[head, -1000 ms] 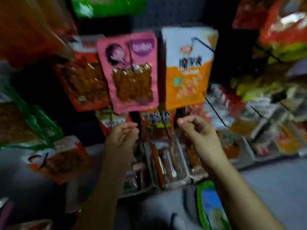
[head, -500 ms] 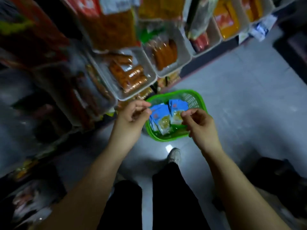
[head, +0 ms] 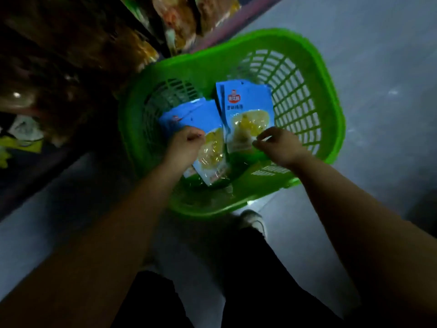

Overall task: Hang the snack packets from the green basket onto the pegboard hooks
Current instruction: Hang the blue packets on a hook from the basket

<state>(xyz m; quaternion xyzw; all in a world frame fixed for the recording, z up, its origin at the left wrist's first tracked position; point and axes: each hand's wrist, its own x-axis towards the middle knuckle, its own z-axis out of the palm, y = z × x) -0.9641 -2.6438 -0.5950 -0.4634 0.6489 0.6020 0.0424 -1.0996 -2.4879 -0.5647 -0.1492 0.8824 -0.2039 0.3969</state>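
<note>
Here the surroundings are dim: a shelf [head: 78, 55] of blurred snack bags fills the upper left, its lowest packs hanging just over the near-left rim of the green basket [head: 328, 95]. The basket stands on a grey floor [head: 378, 55], and the person's dark trouser legs [head: 260, 292] and one pale shoe [head: 254, 221] sit just below it. Both bare forearms reach down across the basket's near rim and cover part of it.

Inside the basket lie two leaning bunches of blue snack packets, each with a clear window showing yellow contents. The left bunch [head: 208, 143] tilts toward the lower right; the right bunch [head: 246, 110] stands more upright against it, with a red logo near its top. The rest of the basket's slotted wall shows bare on the right.

The left hand [head: 186, 143] has its fingers curled on the left bunch, gripping it near the middle. The right hand [head: 276, 143] pinches the lower edge of the right bunch between fingertips and thumb.
</note>
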